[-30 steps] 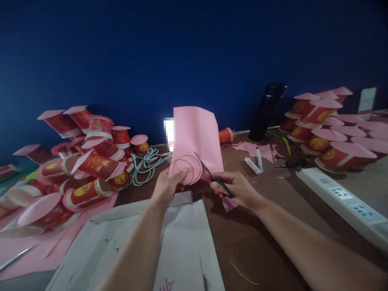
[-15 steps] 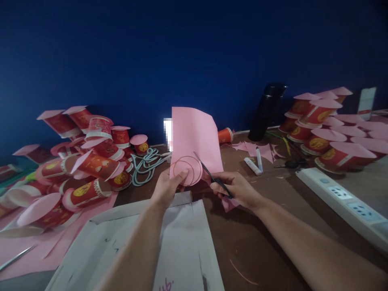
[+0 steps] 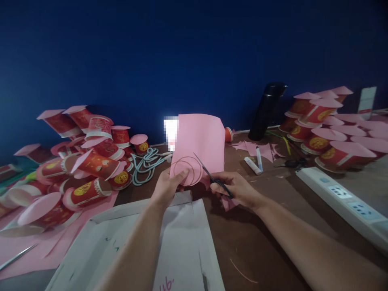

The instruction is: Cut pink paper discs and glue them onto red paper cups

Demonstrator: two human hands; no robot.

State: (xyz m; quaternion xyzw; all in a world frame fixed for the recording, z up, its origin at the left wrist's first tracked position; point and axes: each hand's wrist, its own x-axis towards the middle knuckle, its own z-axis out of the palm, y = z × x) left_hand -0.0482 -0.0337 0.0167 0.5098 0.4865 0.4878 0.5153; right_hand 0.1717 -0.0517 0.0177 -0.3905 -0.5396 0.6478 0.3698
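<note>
My left hand pinches the lower left corner of a pink paper sheet, thumb on top. Two overlapping brown circle outlines are drawn near that corner, and the paper's lower edge follows the curve of one. In my right hand is a pair of black-handled scissors, fingers in the loops. Its blade lies at the right side of the drawn circles, against the sheet; whether the blades are parted I cannot tell. A pink paper offcut hangs below my right hand.
Red paper cups with pink discs pile up at left; more cups stand at right. A power strip, black flask, markers, pink scraps, coiled cable and white cardboard surround my hands.
The sheet's upper part has swung right and dropped slightly, covering more of the fallen cup behind it and baring more of the bright blurred patch. Both hands stay nearly in place.
</note>
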